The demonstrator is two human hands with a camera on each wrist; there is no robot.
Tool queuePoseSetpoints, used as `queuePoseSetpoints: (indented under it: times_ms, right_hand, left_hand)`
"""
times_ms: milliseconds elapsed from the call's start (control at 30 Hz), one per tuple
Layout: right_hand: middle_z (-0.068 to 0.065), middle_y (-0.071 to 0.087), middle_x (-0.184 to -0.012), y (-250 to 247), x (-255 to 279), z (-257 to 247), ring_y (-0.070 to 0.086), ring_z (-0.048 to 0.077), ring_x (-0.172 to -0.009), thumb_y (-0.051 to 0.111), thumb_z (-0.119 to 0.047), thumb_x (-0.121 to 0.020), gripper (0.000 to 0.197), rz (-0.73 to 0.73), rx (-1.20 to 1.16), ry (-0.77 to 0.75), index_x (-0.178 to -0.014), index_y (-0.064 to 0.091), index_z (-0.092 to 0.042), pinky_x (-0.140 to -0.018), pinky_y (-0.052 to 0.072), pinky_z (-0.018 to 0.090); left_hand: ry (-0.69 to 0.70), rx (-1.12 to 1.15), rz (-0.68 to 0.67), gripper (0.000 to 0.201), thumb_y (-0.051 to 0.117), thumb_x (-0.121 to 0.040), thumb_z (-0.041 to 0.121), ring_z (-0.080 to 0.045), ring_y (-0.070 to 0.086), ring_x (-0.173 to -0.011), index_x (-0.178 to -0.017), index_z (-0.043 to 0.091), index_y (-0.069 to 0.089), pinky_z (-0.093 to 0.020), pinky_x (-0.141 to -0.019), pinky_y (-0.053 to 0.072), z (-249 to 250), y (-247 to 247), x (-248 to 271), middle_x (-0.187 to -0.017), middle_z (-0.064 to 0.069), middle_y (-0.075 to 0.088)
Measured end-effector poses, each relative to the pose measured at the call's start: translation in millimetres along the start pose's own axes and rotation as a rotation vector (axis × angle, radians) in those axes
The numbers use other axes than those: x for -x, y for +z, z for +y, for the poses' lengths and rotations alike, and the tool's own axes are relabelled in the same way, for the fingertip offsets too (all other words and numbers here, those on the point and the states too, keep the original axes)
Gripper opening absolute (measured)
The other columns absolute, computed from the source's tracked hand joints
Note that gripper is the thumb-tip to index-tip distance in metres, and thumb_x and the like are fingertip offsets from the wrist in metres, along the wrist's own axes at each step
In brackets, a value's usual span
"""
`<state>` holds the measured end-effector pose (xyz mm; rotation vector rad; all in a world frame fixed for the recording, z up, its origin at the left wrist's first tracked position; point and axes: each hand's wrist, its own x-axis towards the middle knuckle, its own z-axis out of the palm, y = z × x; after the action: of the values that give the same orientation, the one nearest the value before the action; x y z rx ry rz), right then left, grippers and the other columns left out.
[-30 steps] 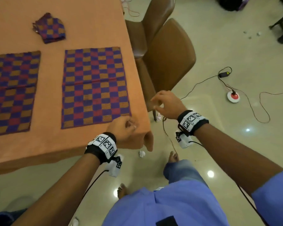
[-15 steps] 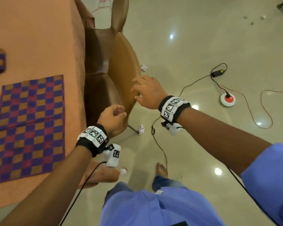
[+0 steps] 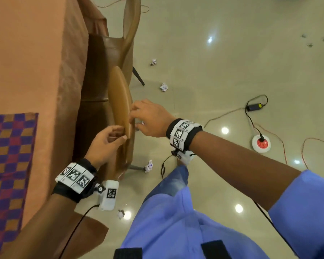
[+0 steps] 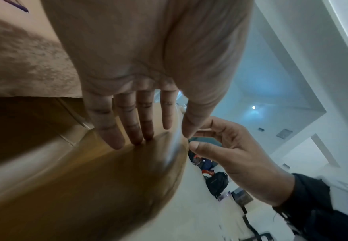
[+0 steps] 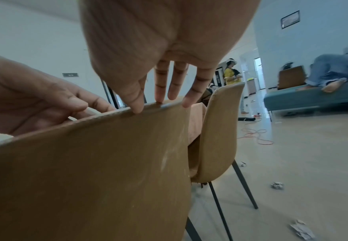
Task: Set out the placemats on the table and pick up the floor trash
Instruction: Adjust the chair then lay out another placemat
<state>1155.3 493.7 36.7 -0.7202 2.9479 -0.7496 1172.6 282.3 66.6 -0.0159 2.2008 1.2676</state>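
A purple and orange checked placemat (image 3: 9, 165) lies flat on the orange-clothed table (image 3: 26, 62) at the left. Crumpled paper scraps lie on the floor: one (image 3: 164, 86) beyond the chair, one (image 3: 149, 166) by the chair leg, one (image 3: 121, 214) near my feet. My left hand (image 3: 120, 135) holds the top edge of the near brown chair back (image 3: 120, 101), its fingers on the inner face (image 4: 136, 130) and its thumb over the rim. My right hand (image 3: 134, 116) pinches the same rim from the right, with fingertips on the top edge (image 5: 158, 101) and the thumb on the outer face.
A second brown chair (image 3: 131, 34) stands further along the table. Another paper scrap (image 3: 153, 62) lies behind it. Cables, a black adapter (image 3: 254, 107) and a round white socket (image 3: 261, 143) lie on the floor at the right. A teal sofa (image 5: 313, 96) stands across the room.
My view has swung right, away from the table. Both hands have left the table edge and the placemat corner and have taken hold of the near chair's back.
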Motion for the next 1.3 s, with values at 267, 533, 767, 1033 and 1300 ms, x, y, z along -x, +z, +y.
queuePoseSetpoints:
  times_ms: [267, 533, 767, 1033, 1300]
  right_hand:
    - [0.004, 0.059, -0.112, -57, -85, 105, 0.052, 0.023, -0.098, 0.059, -0.023, -0.083, 0.027, -0.139, -0.058, -0.12, -0.11, 0.067, -0.022, -0.078, 0.05, 0.042]
    - [0.009, 0.06, -0.123, -125, -214, 239, 0.056, 0.028, -0.111, 0.066, -0.032, -0.082, 0.034, 0.021, -0.003, -0.185, -0.112, 0.064, -0.018, -0.092, 0.048, 0.042]
    - [0.001, 0.061, -0.126, -149, -359, 356, 0.049, 0.024, -0.126, 0.045, -0.062, -0.089, 0.047, -0.285, 0.17, -0.461, -0.109, 0.068, -0.026, -0.111, 0.031, 0.047]
    - [-0.005, 0.065, -0.09, -176, -491, 425, 0.055, 0.018, -0.082, 0.039, -0.053, -0.095, 0.039, -0.608, 0.139, -0.763, -0.096, 0.069, -0.027, -0.073, 0.045, 0.037]
    - [-0.005, 0.069, -0.092, -160, -610, 457, 0.061, 0.019, -0.085, 0.051, -0.035, -0.092, 0.02, -0.951, 0.074, -0.829, -0.097, 0.068, -0.026, -0.071, 0.051, 0.038]
  left_hand:
    - [-0.029, -0.126, 0.076, 0.015, 0.068, -0.086, 0.017, -0.019, 0.065, -0.09, -0.1, 0.021, 0.065, -0.038, -0.086, 0.054, 85, -20, -98, -0.095, -0.003, 0.068]
    - [0.185, -0.321, 0.38, 0.034, 0.067, -0.084, 0.022, -0.019, 0.055, -0.102, -0.117, 0.021, 0.06, -0.041, -0.089, 0.05, 174, -31, -226, -0.113, 0.002, 0.052]
    - [-0.048, -0.317, 0.339, 0.04, 0.064, -0.083, 0.033, -0.018, 0.056, -0.101, -0.12, 0.02, 0.057, -0.039, -0.09, 0.047, 227, -16, -354, -0.113, 0.0, 0.056]
    - [-0.298, -0.202, 0.306, 0.047, 0.065, -0.082, 0.05, -0.007, 0.053, -0.093, -0.123, 0.03, 0.054, -0.028, -0.081, 0.048, 278, -25, -450, -0.109, 0.008, 0.054]
    - [-0.382, 0.004, 0.401, 0.031, 0.061, -0.089, 0.042, -0.001, 0.055, -0.1, -0.118, 0.035, 0.054, -0.023, -0.083, 0.048, 307, -83, -554, -0.112, 0.015, 0.057]
